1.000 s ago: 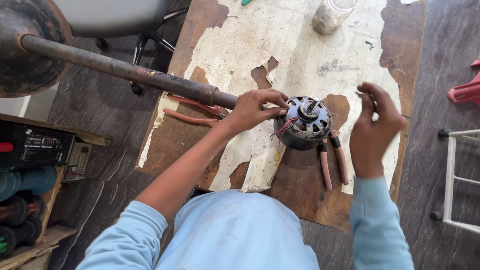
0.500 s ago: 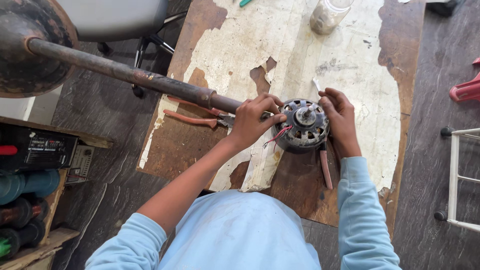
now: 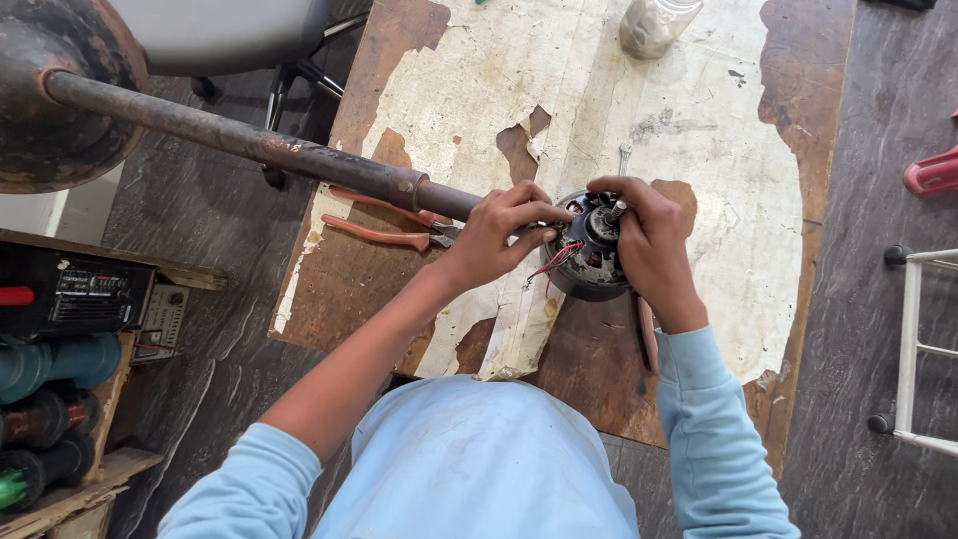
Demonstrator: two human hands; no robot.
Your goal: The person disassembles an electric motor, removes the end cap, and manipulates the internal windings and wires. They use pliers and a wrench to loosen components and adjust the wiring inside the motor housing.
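A dark round fan motor (image 3: 591,262) with copper windings, a short shaft and red wires lies on a worn wooden board (image 3: 699,170) with peeling white paint. My left hand (image 3: 499,232) grips the motor's left side, fingers curled over its rim. Over the top and right side of the motor, my right hand (image 3: 647,240) is closed with fingers around the shaft. A rusty metal pole (image 3: 249,142) runs from a heavy round base (image 3: 50,90) at the top left to the motor.
Orange-handled pliers (image 3: 384,222) lie on the board behind my left wrist. Another red-handled tool (image 3: 649,334) pokes out under my right wrist. A glass jar (image 3: 654,25) stands at the board's far edge. A shelf with devices (image 3: 70,299) is left, a white frame (image 3: 913,339) right.
My right hand came down from the air beside the motor and closed over its top. The left hand stayed on the motor's left side.
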